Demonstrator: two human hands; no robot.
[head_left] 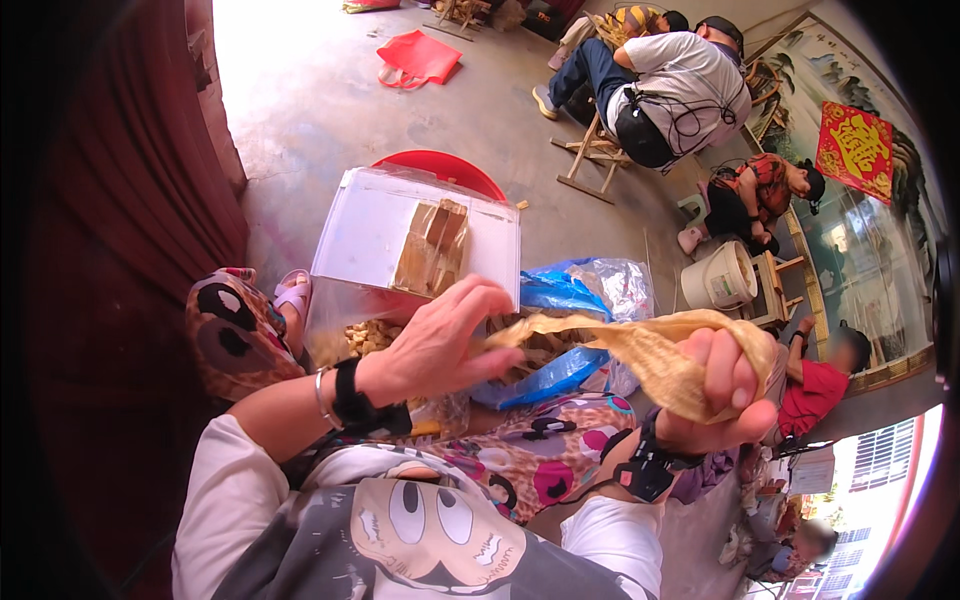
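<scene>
A tan, wrinkled, thin sheet (645, 350) stretches between my hands, its exact kind unclear. My right hand (725, 385) is closed round its wide, bunched end. Towards the left it narrows to a twisted strip, whose tip runs in between the thumb and fingers of my left hand (430, 335), slightly smeared by motion. Below the hands lies an open blue plastic bag (565, 375) with tan pieces partly hidden inside. Beside my left hand, small tan chunks (370, 337) sit in clear plastic.
A white board or box lid (360, 225) carries brown blocks in clear wrap (432, 245), over a red basin (430, 160). A red bag (420, 58) lies on the floor. Other people sit at the right, near a white bucket (720, 276) and wooden stools (595, 160). A dark red curtain (130, 250) hangs left.
</scene>
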